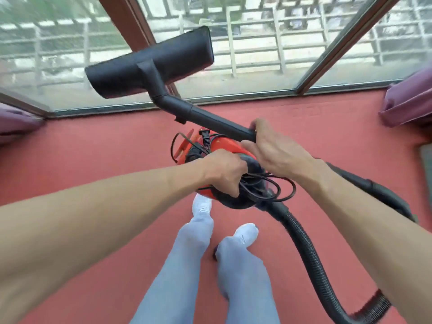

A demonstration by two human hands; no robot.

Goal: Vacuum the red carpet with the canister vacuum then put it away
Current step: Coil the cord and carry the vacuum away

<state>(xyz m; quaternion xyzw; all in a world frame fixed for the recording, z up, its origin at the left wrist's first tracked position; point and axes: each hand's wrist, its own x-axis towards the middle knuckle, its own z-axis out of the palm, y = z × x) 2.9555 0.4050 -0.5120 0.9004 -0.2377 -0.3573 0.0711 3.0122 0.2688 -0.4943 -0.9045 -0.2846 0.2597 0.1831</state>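
Observation:
The red and black canister vacuum point(222, 146) hangs above the red carpet point(93, 146), lifted off the floor. My left hand point(224, 173) grips its black handle together with loops of the black power cord point(278, 188). My right hand point(273, 148) grips the black wand point(210, 119), which points up and left. The wide black floor nozzle point(149, 64) is raised in the air in front of the window. A ribbed black hose point(308, 258) curves from the canister down to the lower right and back up behind my right forearm.
Large glass windows point(245, 54) with brown frames close off the far edge of the carpet, a railing beyond them. Purple cushions lie at the left point(16, 123) and right point(409, 99) edges. My legs and white socks point(245, 235) stand on the carpet below the canister.

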